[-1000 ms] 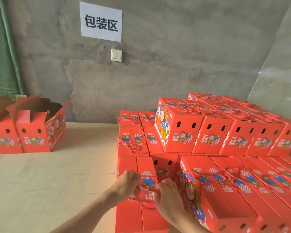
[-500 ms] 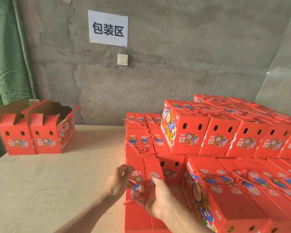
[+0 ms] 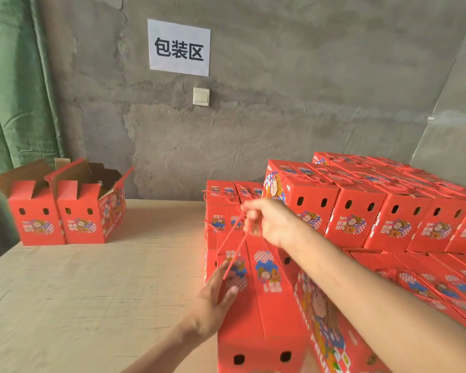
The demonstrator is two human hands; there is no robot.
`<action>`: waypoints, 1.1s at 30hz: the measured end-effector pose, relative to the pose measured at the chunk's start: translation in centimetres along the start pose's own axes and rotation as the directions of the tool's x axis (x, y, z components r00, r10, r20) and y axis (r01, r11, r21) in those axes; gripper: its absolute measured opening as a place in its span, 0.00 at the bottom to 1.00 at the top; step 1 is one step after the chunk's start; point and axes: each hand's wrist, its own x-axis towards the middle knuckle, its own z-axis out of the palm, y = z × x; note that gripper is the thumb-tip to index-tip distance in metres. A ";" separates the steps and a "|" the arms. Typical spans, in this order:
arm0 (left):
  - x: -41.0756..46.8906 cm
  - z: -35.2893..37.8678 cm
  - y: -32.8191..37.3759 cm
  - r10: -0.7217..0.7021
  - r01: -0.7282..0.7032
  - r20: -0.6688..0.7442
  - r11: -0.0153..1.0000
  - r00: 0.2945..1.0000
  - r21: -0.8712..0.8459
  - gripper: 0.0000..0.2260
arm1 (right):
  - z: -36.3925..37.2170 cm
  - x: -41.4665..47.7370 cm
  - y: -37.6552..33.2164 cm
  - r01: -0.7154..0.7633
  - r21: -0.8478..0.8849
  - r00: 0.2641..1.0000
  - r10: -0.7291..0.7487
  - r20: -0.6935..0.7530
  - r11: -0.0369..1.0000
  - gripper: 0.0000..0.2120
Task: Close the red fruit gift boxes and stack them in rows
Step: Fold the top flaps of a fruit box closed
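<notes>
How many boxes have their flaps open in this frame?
2. Both stand at the far left of the table: the left open box by the curtain, the right open box beside it. Others may be hidden behind the closed stacks.

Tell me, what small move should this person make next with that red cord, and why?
Probably lower the right hand and lay the red cord flat on the box lid. That hand pinches the cord taut above the closed box while the left hand rests on the lid; cords on neighbouring boxes lie flat.
</notes>
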 end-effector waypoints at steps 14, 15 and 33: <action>7.5 -5.3 13.2 -0.114 0.103 -0.066 0.983 0.991 -0.152 0.47 | 0.4 2.0 -15.1 0.398 -0.106 0.901 -0.410 -0.140 0.911 0.12; 8.1 -5.5 13.1 -0.094 0.081 -0.103 0.989 0.990 -0.126 0.47 | 0.3 2.4 -15.4 0.424 -0.089 0.891 -0.432 -0.139 0.901 0.12; 19.2 -2.4 1.0 -0.194 0.178 0.045 0.953 0.980 0.244 0.25 | -5.2 15.7 0.0 0.207 -0.971 0.905 -0.352 0.238 -0.122 0.35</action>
